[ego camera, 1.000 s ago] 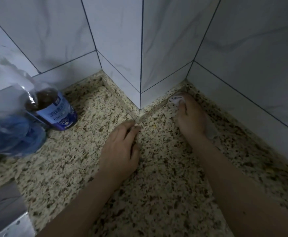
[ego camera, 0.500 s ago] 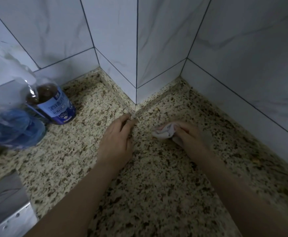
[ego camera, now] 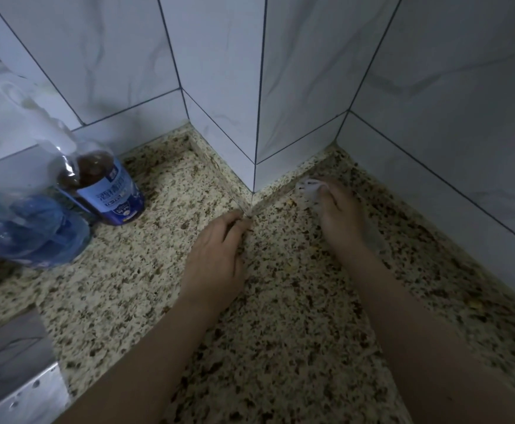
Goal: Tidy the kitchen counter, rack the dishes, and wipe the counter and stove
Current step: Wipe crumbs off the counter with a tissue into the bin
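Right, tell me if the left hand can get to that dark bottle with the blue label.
Probably yes: the left hand rests on the counter, with bare granite between it and the bottle.

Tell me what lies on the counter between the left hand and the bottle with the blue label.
Nothing: in the head view, only bare speckled counter lies between the left hand and the blue-labelled bottle.
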The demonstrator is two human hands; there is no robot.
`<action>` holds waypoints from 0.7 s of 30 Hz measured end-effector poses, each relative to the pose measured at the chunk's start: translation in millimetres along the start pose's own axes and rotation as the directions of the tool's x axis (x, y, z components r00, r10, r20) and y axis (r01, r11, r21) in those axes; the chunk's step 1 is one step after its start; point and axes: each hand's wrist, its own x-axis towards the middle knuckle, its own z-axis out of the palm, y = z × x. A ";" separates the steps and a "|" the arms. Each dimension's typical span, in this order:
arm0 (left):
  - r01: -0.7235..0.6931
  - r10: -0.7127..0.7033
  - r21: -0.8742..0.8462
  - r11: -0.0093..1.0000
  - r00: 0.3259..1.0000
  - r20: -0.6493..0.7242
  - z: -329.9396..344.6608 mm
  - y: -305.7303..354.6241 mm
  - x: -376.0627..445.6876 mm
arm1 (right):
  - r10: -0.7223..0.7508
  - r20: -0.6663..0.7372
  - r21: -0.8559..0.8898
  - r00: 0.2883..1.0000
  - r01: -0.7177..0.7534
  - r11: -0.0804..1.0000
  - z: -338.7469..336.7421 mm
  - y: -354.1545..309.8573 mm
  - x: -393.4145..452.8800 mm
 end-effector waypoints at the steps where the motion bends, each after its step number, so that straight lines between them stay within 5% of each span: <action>1: -0.003 0.003 0.003 1.000 1.000 0.003 0.0 -0.1 -0.2 | 0.002 0.054 0.049 0.999 -0.005 0.999 -1.8 1.3 -2.8; 8: 0.001 -0.001 -0.004 1.000 1.000 0.007 -0.7 -0.6 -1.2 | 0.014 0.385 0.184 0.923 -0.092 0.979 -15.4 -3.8 -18.7; 14: -0.013 0.013 0.010 1.000 1.000 0.013 -2.7 1.6 -2.0 | 0.117 0.425 0.171 0.897 -0.207 0.963 -30.1 -5.7 -52.9; 16: -0.023 0.022 0.017 1.000 1.000 0.015 -5.2 2.5 -1.5 | 0.155 0.320 0.197 0.935 -0.226 0.954 -35.7 -9.6 -67.1; 18: -0.023 0.023 0.025 0.999 0.999 0.025 -5.2 2.6 -1.2 | 0.184 0.061 0.192 0.981 -0.192 0.962 -38.6 -8.8 -76.6; 21: -0.025 0.024 0.027 0.999 0.999 0.033 -4.9 2.2 0.0 | 0.251 -0.345 0.335 0.904 -0.131 0.933 -41.2 -13.9 -67.9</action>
